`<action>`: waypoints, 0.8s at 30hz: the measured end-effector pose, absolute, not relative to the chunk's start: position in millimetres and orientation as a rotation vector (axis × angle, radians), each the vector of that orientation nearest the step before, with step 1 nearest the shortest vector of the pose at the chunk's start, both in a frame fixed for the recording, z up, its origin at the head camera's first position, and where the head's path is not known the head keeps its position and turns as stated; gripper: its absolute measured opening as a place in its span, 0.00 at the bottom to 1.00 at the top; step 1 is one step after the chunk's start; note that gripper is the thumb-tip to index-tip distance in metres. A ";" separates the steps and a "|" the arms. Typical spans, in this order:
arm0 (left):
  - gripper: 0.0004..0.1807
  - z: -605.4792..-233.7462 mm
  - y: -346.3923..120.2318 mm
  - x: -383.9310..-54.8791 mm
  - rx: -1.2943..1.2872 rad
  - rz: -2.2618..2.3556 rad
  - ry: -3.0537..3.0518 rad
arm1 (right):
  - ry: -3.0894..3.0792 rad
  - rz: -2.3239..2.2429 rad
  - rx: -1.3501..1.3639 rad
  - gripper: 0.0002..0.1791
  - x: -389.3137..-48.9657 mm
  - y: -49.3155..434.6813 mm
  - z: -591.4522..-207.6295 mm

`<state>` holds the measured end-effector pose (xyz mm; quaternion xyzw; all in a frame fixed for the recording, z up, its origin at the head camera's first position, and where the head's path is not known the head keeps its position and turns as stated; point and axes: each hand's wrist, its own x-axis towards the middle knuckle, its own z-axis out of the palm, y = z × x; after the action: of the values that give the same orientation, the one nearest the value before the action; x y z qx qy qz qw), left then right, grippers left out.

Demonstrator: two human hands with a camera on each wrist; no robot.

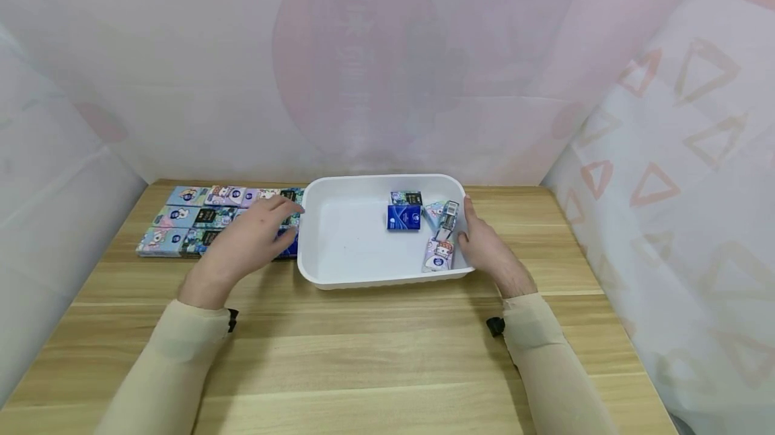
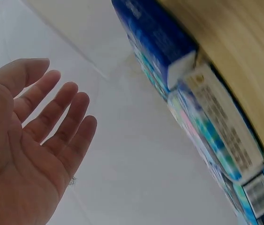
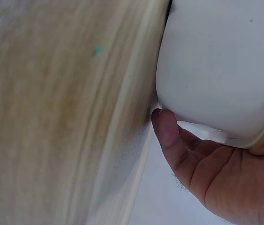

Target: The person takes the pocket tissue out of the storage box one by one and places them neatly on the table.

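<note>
A white plastic tray (image 1: 345, 233) sits in the middle of the wooden table. My right hand (image 1: 487, 247) grips its right rim. The right wrist view shows fingertips (image 3: 168, 124) against the tray's outer wall, low down near the table. My left hand (image 1: 254, 236) hovers beside the tray's left side, fingers spread and holding nothing, as the left wrist view also shows. Below it lie rows of small pocket tissue packs (image 1: 172, 216), partly hidden by the hand. Inside the tray, toward the right, are a dark blue pack (image 1: 403, 218), a purple pack (image 1: 438, 255) and a few others.
The wooden table (image 1: 363, 354) extends in front of the tray and to its right. Pale printed cloth (image 1: 363, 85) hangs behind the table and along both sides. Packs at the left stand close against the tray's left wall.
</note>
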<state>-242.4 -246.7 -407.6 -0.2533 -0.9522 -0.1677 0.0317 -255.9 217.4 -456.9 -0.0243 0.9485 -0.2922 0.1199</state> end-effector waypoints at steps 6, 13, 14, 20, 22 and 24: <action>0.18 -416.9 -220.1 -236.0 -0.892 -0.502 -2.875 | 2.776 -0.850 -0.083 0.48 -254.9 217.3 -455.6; 0.20 -426.7 -192.0 -227.9 -0.934 -0.454 -2.923 | 2.769 -0.857 -0.075 0.48 -254.0 217.1 -454.9; 0.20 -427.8 -188.3 -226.6 -0.938 -0.444 -2.933 | 2.764 -0.863 -0.069 0.48 -254.0 217.1 -454.9; 0.23 -431.4 -165.4 -219.3 -0.960 -0.413 -2.990 | 2.758 -0.875 -0.057 0.49 -255.3 216.6 -455.5; 0.25 -431.3 -156.0 -218.0 -0.957 -0.413 -3.012 | 2.758 -0.875 -0.060 0.49 -255.5 216.8 -455.9; 0.26 -430.7 -145.4 -217.9 -0.958 -0.416 -3.028 | 2.759 -0.880 -0.059 0.49 -255.7 217.3 -456.2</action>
<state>-217.9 -145.4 -430.7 -0.2988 -0.9449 -0.1298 -0.0307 -255.7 217.3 -456.2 -0.0202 0.9454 -0.3015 0.1223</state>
